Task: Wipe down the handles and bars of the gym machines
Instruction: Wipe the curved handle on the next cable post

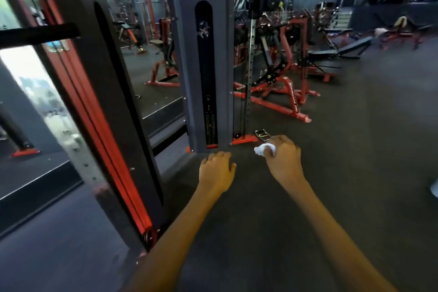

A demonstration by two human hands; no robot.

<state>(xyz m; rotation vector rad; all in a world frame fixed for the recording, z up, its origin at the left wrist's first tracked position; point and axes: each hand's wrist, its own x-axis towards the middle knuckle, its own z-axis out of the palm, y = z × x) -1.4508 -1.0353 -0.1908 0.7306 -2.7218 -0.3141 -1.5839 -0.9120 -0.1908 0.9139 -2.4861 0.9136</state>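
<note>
White cloth [264,149] is bunched in my right hand [283,157], fingers curled round it. My left hand [216,170] hangs loosely curled, holding nothing. Grey column [206,54] stands just ahead; a metal handle [262,135] lies on the floor [355,149] beside its base.

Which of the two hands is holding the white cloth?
The right hand holds it: its fingers curl around the crumpled white cloth. The left hand holds nothing and hovers over the dark floor.
</note>
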